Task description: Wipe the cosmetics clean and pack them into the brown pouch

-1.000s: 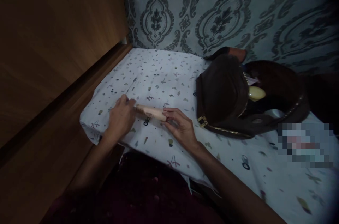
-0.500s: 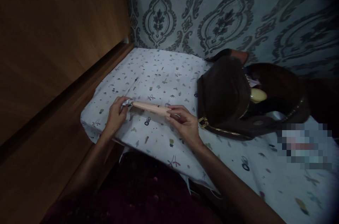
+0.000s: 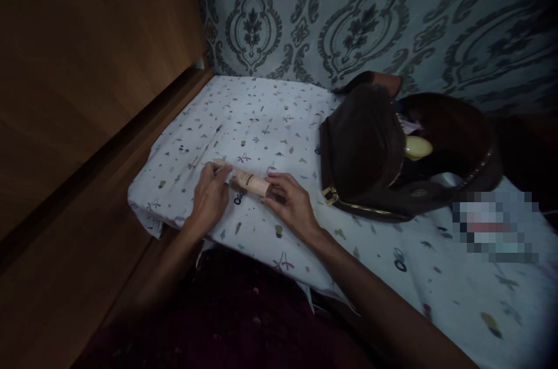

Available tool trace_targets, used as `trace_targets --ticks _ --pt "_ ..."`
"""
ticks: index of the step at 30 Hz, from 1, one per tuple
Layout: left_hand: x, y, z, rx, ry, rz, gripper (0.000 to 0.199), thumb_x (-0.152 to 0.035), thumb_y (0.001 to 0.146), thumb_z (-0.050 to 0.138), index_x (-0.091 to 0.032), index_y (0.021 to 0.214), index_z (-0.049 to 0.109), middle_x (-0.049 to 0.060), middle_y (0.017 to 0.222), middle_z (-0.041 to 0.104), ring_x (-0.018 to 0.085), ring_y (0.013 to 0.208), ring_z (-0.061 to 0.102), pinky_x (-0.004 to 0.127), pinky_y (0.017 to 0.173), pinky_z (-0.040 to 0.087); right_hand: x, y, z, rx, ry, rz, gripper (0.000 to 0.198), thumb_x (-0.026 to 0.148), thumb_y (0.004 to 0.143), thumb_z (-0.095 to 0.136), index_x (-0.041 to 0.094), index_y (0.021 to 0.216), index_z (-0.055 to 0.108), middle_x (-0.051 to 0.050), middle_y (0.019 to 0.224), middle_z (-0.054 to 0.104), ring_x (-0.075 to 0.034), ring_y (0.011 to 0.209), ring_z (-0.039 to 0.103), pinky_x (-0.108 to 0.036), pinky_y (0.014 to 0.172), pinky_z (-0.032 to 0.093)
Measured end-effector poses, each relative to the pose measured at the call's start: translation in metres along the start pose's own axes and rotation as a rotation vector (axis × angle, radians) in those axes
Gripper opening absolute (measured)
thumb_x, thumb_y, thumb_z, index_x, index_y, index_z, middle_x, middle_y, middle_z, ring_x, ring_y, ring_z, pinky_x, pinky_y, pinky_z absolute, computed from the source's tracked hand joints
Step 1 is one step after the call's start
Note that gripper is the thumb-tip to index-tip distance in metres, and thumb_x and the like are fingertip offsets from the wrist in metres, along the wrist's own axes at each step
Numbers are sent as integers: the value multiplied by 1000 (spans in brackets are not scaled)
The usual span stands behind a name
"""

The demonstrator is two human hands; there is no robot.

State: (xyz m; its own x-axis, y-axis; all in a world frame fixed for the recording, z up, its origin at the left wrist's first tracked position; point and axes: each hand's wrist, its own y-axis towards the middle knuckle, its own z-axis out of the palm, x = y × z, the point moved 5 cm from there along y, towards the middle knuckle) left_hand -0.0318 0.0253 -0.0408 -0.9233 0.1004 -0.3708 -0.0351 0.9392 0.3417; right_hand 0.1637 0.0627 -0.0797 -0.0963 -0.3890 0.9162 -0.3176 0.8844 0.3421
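A slim beige cosmetic tube (image 3: 253, 183) with dark lettering lies level between my hands, just above the bed's printed sheet. My right hand (image 3: 293, 204) is closed on its right end, thumb below and fingers above. My left hand (image 3: 212, 194) is closed around the left part of the tube. A bit of crumpled white tissue (image 3: 228, 175) shows at its fingertips, pressed to the tube. The tube's far left tip is mostly covered by those fingers.
An unzipped dark brown bag (image 3: 361, 142) sits to the right, with a pale yellow rounded item (image 3: 418, 148) inside. A blurred-out packet (image 3: 494, 226) lies beyond it. Wooden furniture (image 3: 96, 55) borders the left, and a patterned wall covering (image 3: 300, 14) rises behind.
My left hand has moved right from the tube's left tip onto its body, taking the white tissue along. The tube's lettering has turned into view. My right hand keeps its hold.
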Motion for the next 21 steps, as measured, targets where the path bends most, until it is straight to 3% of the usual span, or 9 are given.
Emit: trace_targets --ticks 5,9,13,18,21 --pt "-59 -11 8 133 -43 192 56 -3 82 44 -22 133 55 10 118 53 25 112 50 40 91 53 -3 0 1 16 27 118 32 22 76 71 24 108 67 -1 90 70 -16 74 69 -30 72 61" --pt "-70 -4 7 203 18 199 56 -4 83 46 -26 133 55 9 117 53 25 113 50 39 87 54 -3 4 2 -5 191 192 32 27 71 76 23 101 67 0 87 72 -15 74 71 -28 69 61" --pt "-50 10 3 211 36 180 49 -5 83 46 -22 127 61 10 114 53 25 111 51 40 89 53 -4 5 3 -12 274 245 37 41 69 82 22 97 68 0 79 72 -16 73 70 -29 68 60" --pt "4 21 -1 124 53 38 47 -8 86 43 -19 127 63 9 112 55 24 106 54 38 91 51 -8 3 0 -35 240 263 41 48 68 84 21 96 71 -2 78 71 -17 71 69 -30 68 60" --pt "34 21 -6 67 32 -37 47 -10 88 42 -14 131 61 10 110 55 24 105 55 39 93 50 -5 4 0 -34 191 199 40 49 72 82 22 99 72 -3 82 71 -17 74 69 -32 71 61"
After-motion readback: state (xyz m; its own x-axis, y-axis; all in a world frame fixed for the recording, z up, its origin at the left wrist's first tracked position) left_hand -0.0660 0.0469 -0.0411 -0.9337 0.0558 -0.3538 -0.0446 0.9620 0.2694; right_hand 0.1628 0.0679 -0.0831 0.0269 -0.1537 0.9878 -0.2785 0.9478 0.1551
